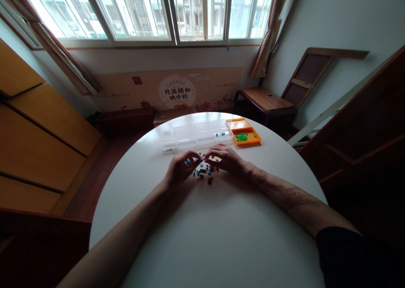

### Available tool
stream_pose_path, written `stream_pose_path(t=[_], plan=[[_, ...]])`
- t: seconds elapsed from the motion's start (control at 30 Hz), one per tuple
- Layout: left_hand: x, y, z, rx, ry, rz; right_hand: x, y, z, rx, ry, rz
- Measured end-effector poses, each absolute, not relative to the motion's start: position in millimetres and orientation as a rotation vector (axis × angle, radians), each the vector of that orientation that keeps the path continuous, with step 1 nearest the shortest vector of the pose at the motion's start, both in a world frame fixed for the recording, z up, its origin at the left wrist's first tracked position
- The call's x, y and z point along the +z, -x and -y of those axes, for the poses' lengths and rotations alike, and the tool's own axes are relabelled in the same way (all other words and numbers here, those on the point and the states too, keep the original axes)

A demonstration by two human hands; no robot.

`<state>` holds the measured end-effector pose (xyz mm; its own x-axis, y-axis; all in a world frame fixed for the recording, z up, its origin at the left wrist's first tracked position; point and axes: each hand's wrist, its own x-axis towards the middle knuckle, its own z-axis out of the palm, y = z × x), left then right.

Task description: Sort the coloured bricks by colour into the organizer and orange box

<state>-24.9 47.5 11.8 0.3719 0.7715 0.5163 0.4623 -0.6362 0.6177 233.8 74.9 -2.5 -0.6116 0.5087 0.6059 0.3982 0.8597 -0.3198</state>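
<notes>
My left hand (pixel 179 168) and my right hand (pixel 225 158) meet over the middle of the table, fingertips almost touching. Both are closed in a pinch around a tiny blue piece (pixel 203 159), partly covered by the fingers. More blue pieces (pixel 188 162) show inside the curl of my left hand; whether they are held or lie on the table I cannot tell. Beneath and between the hands is a loose scatter of small blue, yellow and dark brown toy-brick-like pieces (pixel 203 170). A dark cluster (pixel 210 180) sits at its near edge.
Beyond my hands, a clear compartment box (pixel 183 137) holds a few blue pieces at its right end. Beside it stands an orange tray (pixel 253 142) with many green pieces (pixel 241 137). The round white table (pixel 202 237) has its far edge just behind them. A wooden stool (pixel 267 99) is behind.
</notes>
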Motion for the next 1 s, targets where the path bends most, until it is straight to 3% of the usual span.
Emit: stream_pose_path(t=[0.33, 0.67, 1.0], plan=[[15.7, 34.2, -52.1, 1.144, -2.331, -1.094, -6.5, -239.2, -84.4, 0.138, 0.743, 2.156], [22.0, 61.6, -65.6, 1.001, -2.361, -1.433, -15.9, -273.7, -119.9, 0.077, 1.348, 1.624], [28.7, 85.8, -73.8, 0.726, -2.328, -1.376, -11.8, -264.6, -104.7, 0.036, 1.205, 1.805]])
